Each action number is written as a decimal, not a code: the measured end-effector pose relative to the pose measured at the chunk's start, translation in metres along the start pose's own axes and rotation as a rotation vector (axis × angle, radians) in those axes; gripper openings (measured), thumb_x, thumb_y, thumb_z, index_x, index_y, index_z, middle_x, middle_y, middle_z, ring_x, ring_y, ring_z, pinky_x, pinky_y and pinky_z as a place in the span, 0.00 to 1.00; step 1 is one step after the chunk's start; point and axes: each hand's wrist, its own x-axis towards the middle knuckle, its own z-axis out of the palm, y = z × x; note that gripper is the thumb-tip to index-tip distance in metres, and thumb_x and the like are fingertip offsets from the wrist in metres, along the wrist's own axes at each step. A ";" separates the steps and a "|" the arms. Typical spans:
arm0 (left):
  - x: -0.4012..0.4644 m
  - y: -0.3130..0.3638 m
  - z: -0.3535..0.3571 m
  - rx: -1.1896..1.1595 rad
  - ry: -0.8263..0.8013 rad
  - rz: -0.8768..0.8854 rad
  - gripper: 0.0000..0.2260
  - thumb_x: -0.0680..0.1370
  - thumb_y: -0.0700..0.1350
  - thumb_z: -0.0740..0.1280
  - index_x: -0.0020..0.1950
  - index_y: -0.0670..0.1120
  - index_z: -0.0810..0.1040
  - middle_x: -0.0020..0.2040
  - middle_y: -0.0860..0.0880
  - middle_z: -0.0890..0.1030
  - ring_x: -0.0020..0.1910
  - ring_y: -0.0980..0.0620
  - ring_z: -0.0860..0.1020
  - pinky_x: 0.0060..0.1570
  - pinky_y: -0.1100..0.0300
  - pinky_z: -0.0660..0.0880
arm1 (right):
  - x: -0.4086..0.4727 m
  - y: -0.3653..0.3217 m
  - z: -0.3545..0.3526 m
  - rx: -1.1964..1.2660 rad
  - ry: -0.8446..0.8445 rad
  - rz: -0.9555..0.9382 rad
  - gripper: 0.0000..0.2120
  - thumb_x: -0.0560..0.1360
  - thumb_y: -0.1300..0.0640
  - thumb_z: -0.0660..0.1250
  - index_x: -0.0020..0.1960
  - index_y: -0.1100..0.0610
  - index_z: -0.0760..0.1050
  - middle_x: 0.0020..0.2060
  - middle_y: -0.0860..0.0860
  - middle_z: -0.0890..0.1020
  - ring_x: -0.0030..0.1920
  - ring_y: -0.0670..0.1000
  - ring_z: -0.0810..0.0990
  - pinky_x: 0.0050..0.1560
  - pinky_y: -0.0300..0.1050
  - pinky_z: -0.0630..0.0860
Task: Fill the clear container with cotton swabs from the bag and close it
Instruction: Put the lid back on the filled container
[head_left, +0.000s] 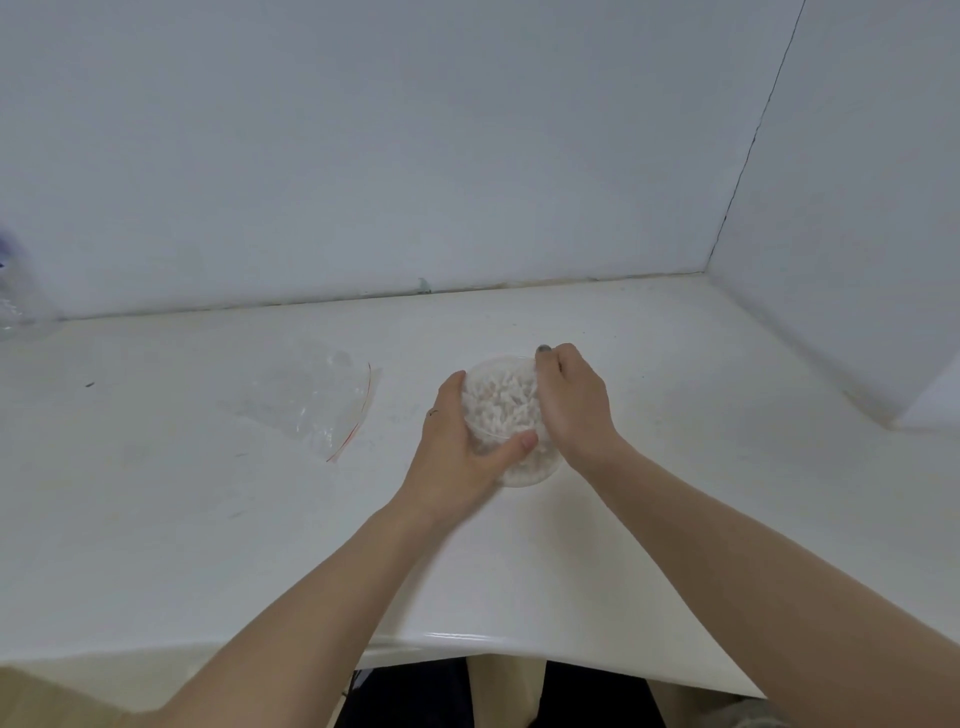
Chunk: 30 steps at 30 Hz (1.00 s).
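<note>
Presently, findings as follows.
Container: round clear plastic container (511, 421), packed with white cotton swabs (501, 402), rests mid white glossy surface (208, 545).
Left hand (457, 447): wraps the container's side, thumb across its near wall, apparently to steady it.
Right hand (571, 400): fingers curled at the far rim; lid not discernible.
Bag: crinkled clear zip bag with red seal line (311, 400) lies flat to the left, apart, seemingly emptied.

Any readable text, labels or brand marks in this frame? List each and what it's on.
None readable.
Zip bag: only a red seal line, no print visible.
Clear container of cotton swabs: no label showing.
Bottle at left edge: a blurred purple patch, too blurred to tell whether it carries text.
</note>
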 end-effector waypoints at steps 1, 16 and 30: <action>-0.001 0.000 -0.001 -0.008 0.001 0.004 0.32 0.65 0.65 0.76 0.62 0.71 0.62 0.65 0.61 0.74 0.68 0.57 0.73 0.68 0.52 0.75 | -0.002 0.002 0.002 -0.020 0.012 -0.020 0.15 0.83 0.48 0.55 0.44 0.55 0.69 0.40 0.48 0.77 0.42 0.49 0.75 0.40 0.43 0.69; -0.005 0.005 0.013 -0.161 0.135 0.007 0.40 0.67 0.54 0.79 0.69 0.55 0.57 0.64 0.60 0.71 0.61 0.62 0.76 0.50 0.70 0.78 | 0.003 0.007 0.007 0.326 -0.065 0.298 0.24 0.80 0.40 0.52 0.49 0.53 0.82 0.45 0.51 0.87 0.49 0.54 0.85 0.59 0.56 0.80; -0.005 0.005 0.011 -0.196 0.065 0.042 0.46 0.68 0.57 0.75 0.77 0.55 0.50 0.71 0.55 0.68 0.68 0.59 0.74 0.57 0.70 0.77 | 0.000 0.011 0.010 0.481 -0.103 0.267 0.19 0.80 0.39 0.57 0.57 0.48 0.81 0.53 0.48 0.85 0.53 0.49 0.84 0.59 0.50 0.80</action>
